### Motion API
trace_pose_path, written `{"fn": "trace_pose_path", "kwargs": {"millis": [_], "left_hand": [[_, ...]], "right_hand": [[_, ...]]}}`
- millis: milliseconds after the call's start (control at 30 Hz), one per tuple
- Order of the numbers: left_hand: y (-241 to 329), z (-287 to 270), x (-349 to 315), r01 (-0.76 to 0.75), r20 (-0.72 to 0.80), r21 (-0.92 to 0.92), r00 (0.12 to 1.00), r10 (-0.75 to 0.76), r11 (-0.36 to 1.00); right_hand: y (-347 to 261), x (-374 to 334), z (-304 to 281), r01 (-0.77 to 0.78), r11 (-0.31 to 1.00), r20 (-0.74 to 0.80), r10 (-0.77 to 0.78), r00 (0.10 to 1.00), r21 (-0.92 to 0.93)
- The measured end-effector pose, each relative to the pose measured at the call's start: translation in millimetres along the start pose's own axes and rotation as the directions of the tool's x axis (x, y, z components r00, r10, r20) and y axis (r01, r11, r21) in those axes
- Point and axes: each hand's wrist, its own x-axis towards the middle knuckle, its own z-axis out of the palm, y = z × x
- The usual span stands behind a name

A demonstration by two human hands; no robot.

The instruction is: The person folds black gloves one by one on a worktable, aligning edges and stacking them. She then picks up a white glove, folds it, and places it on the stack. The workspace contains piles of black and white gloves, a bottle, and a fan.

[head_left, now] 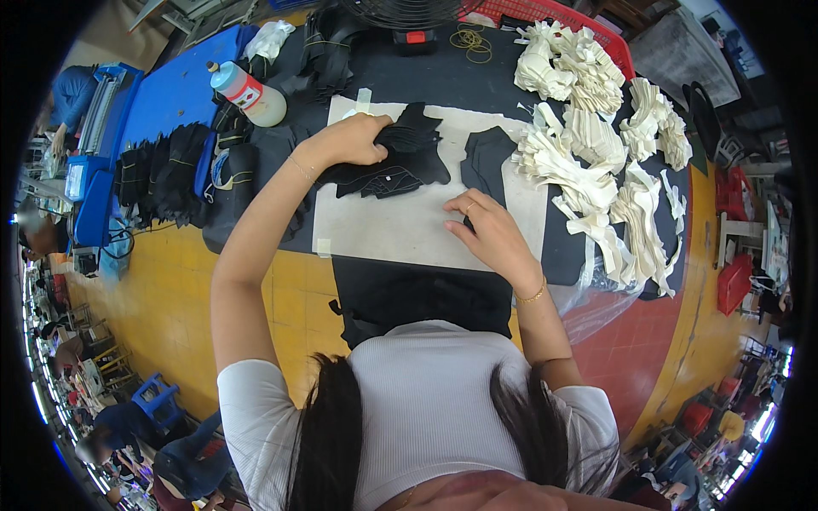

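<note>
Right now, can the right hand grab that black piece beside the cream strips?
Probably yes: the right hand has its fingers close by the black piece, and nothing seems in the way.

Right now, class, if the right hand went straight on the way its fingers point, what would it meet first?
Probably the stack of black pieces in the left hand, though how high the right hand hangs above the pale sheet is unclear.
</note>
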Motion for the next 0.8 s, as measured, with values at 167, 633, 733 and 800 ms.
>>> {"fn": "trace_pose_path", "kwargs": {"millis": [167,633,733,800], "left_hand": [[-12,-5,8,0.024,0.037,-0.103,0.999,-0.02,0.994],[-18,-2,7,0.067,0.084,-0.2,0.995,-0.051,0.977],[-17,-5,5,0.106,0.114,-0.22,0.99,-0.082,0.97],[-15,-6,0,0.108,0.062,-0.265,0.994,-0.095,0.958]], "right_hand": [[4,15,16,0.034,0.943,-0.117,-0.077,0.99,-0.332],[21,91,12,0.136,0.942,-0.049,-0.159,0.986,-0.306],[17,110,7,0.164,0.938,-0.076,-0.195,0.978,-0.305],[15,120,7,0.179,0.931,-0.081,-0.215,0.973,-0.318]]}}
